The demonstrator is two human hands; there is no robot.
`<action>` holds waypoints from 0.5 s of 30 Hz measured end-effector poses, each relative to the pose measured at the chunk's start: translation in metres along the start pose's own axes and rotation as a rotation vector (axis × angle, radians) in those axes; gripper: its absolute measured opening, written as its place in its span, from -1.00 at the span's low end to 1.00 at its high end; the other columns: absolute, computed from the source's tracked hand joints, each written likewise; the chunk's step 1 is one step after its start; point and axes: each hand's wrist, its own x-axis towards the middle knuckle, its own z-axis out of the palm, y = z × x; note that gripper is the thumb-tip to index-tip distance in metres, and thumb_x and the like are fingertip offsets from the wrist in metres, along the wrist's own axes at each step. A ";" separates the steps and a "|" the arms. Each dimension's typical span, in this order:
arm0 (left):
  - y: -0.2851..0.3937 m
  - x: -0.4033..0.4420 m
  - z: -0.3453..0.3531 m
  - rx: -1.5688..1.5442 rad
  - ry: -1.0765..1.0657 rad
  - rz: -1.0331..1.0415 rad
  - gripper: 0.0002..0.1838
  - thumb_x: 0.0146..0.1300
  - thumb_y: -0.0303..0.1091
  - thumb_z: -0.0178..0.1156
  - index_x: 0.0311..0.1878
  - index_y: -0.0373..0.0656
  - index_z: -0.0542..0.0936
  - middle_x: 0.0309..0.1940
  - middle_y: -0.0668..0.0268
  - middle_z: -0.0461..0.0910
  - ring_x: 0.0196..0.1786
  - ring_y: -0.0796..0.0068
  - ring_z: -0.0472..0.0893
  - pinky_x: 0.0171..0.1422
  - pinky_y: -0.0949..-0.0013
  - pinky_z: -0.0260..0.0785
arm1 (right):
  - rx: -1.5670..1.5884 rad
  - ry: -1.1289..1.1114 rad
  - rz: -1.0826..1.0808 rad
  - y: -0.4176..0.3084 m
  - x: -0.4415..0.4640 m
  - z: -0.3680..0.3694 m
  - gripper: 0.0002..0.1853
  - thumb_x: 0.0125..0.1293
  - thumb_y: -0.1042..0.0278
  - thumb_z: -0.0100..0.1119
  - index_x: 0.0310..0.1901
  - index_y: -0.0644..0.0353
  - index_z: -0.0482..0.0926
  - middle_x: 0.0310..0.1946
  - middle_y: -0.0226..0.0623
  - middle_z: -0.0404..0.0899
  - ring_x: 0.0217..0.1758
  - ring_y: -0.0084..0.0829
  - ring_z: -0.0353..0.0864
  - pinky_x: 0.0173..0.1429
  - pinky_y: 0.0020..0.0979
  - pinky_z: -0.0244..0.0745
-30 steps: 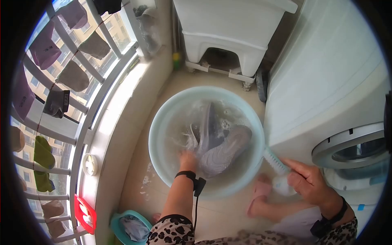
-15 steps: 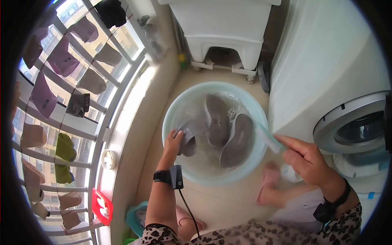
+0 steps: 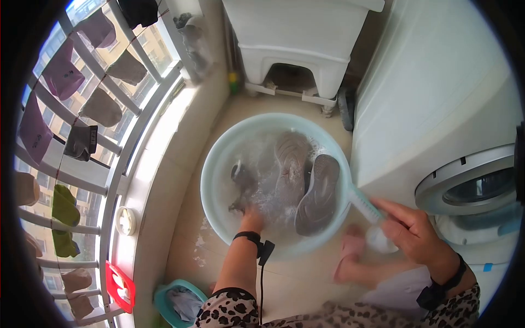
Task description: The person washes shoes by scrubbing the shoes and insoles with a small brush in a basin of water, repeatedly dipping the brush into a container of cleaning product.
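A light blue basin (image 3: 209,186) of cloudy water stands on the floor. Two grey slippers, one in the middle (image 3: 291,167) and one at the right (image 3: 318,195), lie in it with patterned soles showing. Another grey item (image 3: 241,177) is partly under the water at the left. My left hand (image 3: 250,217) dips into the water just below that item; its fingers are hidden by water and blur. At the basin's right rim my right hand (image 3: 407,229) is closed round the handle of a pale blue brush (image 3: 363,203).
A washing machine (image 3: 437,126) stands at the right, a white sink unit (image 3: 295,33) behind the basin. A small teal basin with cloth (image 3: 163,306) sits lower left. Socks (image 3: 101,107) hang along the window railing. My foot (image 3: 351,247) is right of the basin.
My left hand has gone from the basin's left side down into the water, letting the grey piece out of view of its fingers. The water is more stirred. My right hand still holds the brush.
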 end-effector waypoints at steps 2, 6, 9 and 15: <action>-0.002 -0.003 0.000 -0.083 -0.072 0.054 -0.39 0.17 -0.10 0.09 0.31 -0.02 0.37 0.35 0.17 0.27 0.42 0.13 0.22 0.41 -0.04 0.09 | 0.003 -0.016 0.031 0.000 -0.001 -0.003 -0.55 0.34 0.49 0.02 0.26 0.36 0.35 -0.24 -0.28 0.61 -0.19 -0.60 0.53 -0.02 -0.51 0.43; -0.039 -0.058 -0.149 -0.648 -0.098 -0.104 -0.47 0.10 -0.21 0.17 0.19 -0.12 0.49 0.20 0.06 0.45 0.27 0.05 0.42 0.27 0.10 0.33 | 0.130 -0.065 -0.017 0.002 -0.001 -0.007 -0.55 0.37 0.50 -0.02 0.27 0.39 0.32 -0.27 -0.27 0.61 -0.20 -0.60 0.53 -0.02 -0.51 0.44; -0.024 -0.071 -0.170 -0.869 0.474 -0.071 -0.38 0.11 -0.11 0.25 0.24 -0.13 0.41 0.28 -0.02 0.31 0.34 0.06 0.32 0.28 0.07 0.30 | 0.138 -0.089 -0.040 0.003 -0.006 -0.011 -0.55 0.38 0.50 -0.03 0.28 0.40 0.30 -0.29 -0.27 0.61 -0.22 -0.60 0.54 -0.02 -0.52 0.44; 0.056 -0.055 -0.181 -0.714 0.552 -0.090 -0.17 0.08 -0.08 0.34 0.39 -0.01 0.18 0.45 0.04 -0.03 0.45 -0.03 0.06 0.25 -0.04 0.30 | 0.108 -0.043 -0.047 0.015 -0.007 -0.014 -0.55 0.37 0.49 -0.01 0.27 0.39 0.31 -0.30 -0.27 0.62 -0.24 -0.60 0.54 -0.03 -0.52 0.44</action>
